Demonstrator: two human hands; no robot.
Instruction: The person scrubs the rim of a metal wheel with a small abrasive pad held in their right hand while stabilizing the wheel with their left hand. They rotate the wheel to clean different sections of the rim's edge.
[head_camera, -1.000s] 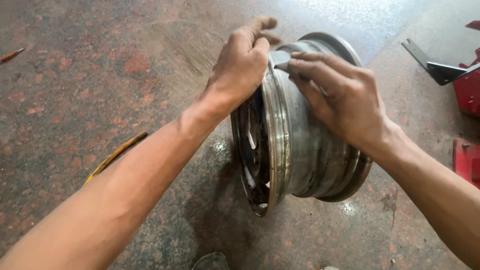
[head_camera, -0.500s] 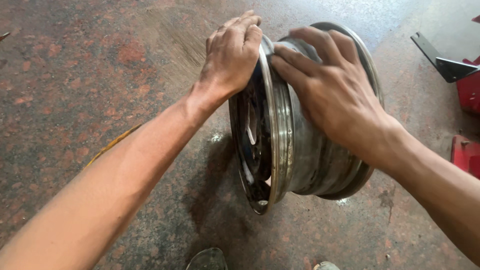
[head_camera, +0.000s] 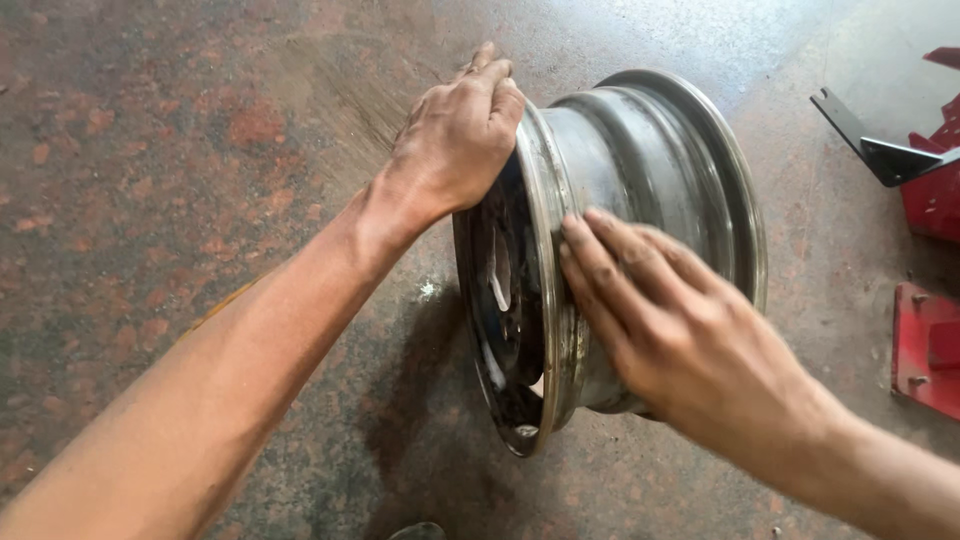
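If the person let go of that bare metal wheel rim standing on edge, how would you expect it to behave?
The wheel rim stands on edge on the floor, so it would probably roll or topple once released. It looks like thick steel: likely rigid and heavy for its size. The left hand grips its top edge; the right hand lies flat on the barrel.

Right hand (head_camera: 690, 340) slides down from rim (head_camera: 640, 180) top onto barrel's near side, fingers flat. Left hand (head_camera: 455, 140) shifts from over top edge to outer lip, gripping.
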